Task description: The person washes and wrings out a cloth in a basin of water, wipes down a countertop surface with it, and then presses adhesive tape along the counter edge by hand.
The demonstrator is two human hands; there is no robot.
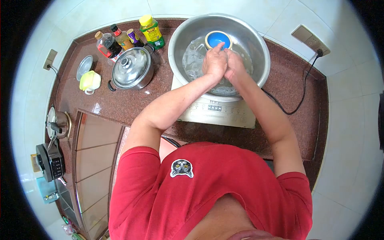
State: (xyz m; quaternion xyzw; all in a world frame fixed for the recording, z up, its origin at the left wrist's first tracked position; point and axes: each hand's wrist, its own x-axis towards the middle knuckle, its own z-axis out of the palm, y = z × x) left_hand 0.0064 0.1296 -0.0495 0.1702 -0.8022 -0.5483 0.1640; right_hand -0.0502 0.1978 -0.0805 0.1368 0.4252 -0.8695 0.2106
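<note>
A large metal basin [176,56] with cloudy, sudsy water stands on a pale induction cooker [218,115]. Over its far half is a small bowl [218,38], blue inside with a cream rim, its opening facing up toward me. My left hand [215,63] is closed at the bowl's near edge, one finger reaching over the rim. Pressed against it from the right is my right hand [234,65], fingers curled in close to the same edge. The left hand partly hides the right fingers, and what lies between the palms is hidden.
Left of the basin sit a lidded steel pot [132,70], a green bottle with a yellow cap [152,32], several sauce bottles [109,44] and a yellow-green container [90,81]. A black cord [304,94] runs from the cooker to a wall socket [311,40] at right.
</note>
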